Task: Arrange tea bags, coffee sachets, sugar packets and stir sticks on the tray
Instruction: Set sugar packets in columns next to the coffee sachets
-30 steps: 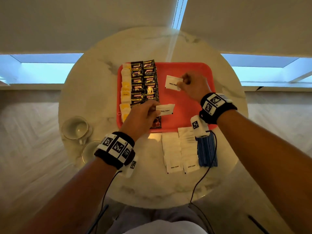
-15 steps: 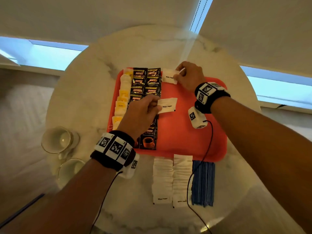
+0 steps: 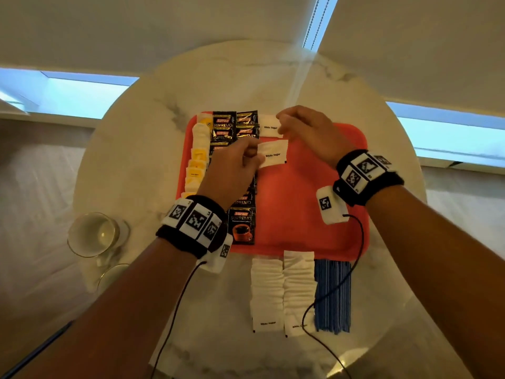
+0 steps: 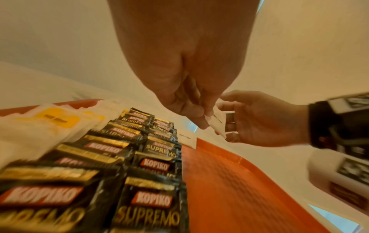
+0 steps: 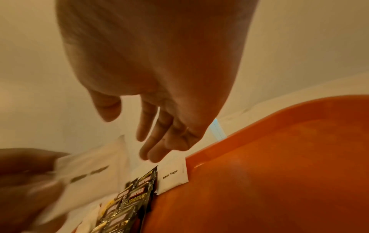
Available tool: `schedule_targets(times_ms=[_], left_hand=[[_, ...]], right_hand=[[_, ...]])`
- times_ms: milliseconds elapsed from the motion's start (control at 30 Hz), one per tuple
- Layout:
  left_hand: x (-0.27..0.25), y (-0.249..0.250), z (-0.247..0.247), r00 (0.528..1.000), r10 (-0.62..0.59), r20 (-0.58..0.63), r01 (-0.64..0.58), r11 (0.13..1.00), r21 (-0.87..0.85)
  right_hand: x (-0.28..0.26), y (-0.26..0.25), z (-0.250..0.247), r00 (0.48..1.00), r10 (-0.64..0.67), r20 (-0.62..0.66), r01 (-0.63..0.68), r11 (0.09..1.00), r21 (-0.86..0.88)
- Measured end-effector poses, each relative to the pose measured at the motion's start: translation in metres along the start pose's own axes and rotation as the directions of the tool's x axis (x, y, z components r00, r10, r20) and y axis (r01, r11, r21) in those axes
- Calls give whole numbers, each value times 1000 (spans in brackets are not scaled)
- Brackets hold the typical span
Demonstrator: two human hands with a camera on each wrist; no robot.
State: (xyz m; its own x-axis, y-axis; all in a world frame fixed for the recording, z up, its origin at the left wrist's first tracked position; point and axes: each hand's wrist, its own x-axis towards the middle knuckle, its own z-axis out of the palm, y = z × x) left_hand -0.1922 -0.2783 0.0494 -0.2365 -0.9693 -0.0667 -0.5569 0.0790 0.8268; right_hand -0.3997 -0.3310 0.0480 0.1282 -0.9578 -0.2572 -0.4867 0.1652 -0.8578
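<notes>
A red tray (image 3: 300,187) lies on the round marble table. Along its left side run a column of tea bags (image 3: 198,160) and two columns of black coffee sachets (image 3: 224,127). One white sugar packet (image 3: 270,127) lies at the tray's far edge beside the sachets. My right hand (image 3: 284,124) hovers just over its right end, fingers relaxed and holding nothing, as the right wrist view (image 5: 147,141) confirms. My left hand (image 3: 257,157) pinches a second sugar packet (image 3: 273,154) above the tray, just nearer than the laid one.
Two overlapping rows of sugar packets (image 3: 266,291) and a bundle of blue stir sticks (image 3: 332,294) lie on the table in front of the tray. Two glass cups (image 3: 94,233) stand at the near left. The tray's right half is bare.
My right hand carried its sugar packet to the tray's far edge, set it down beside the sachets and released it. My left hand moved its packet further up the tray.
</notes>
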Motion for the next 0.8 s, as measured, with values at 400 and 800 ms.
schedule_targets(times_ms=[400,800], left_hand=[[4,-2,-6,999,-6,-40,7,1000,19],[-57,-28,0,998,-59,-9,59,998,24]], right_hand=[[23,32,11,989,-3,-148,-32,971,-235],[39,44,26,971,97,-219,-143,968,-205]])
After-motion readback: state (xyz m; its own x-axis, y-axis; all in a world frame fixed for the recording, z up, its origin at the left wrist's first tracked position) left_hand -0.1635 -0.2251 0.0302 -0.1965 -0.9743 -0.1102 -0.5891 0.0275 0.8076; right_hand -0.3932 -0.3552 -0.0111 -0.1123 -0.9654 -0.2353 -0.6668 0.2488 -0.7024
